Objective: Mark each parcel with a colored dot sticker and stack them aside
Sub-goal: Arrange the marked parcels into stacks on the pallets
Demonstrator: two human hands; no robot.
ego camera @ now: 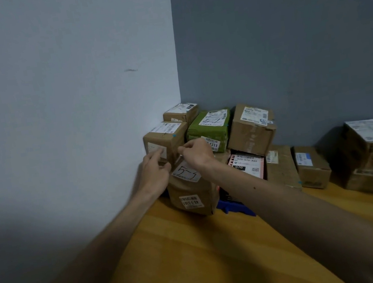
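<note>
All the parcels were taped closed, contents hidden. In the wall corner the upper brown parcel (168,139), with a blue dot (174,135) at its top edge, stood above a hand-labelled parcel (193,196). The left grip (154,170) lay spread against its front label. The right grip (194,152) was pinched together at its front; on what, I cannot tell. A green parcel (207,128) and a tilted brown parcel (250,129) crowded beside it, with something blue (236,204) beneath.

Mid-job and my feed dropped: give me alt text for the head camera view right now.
The left hand and right hand reach over a brown parcel with a handwritten label, at the front of a stack in a wall corner; whether they pinch anything is too blurred to tell. A green parcel sits higher behind it.
</note>
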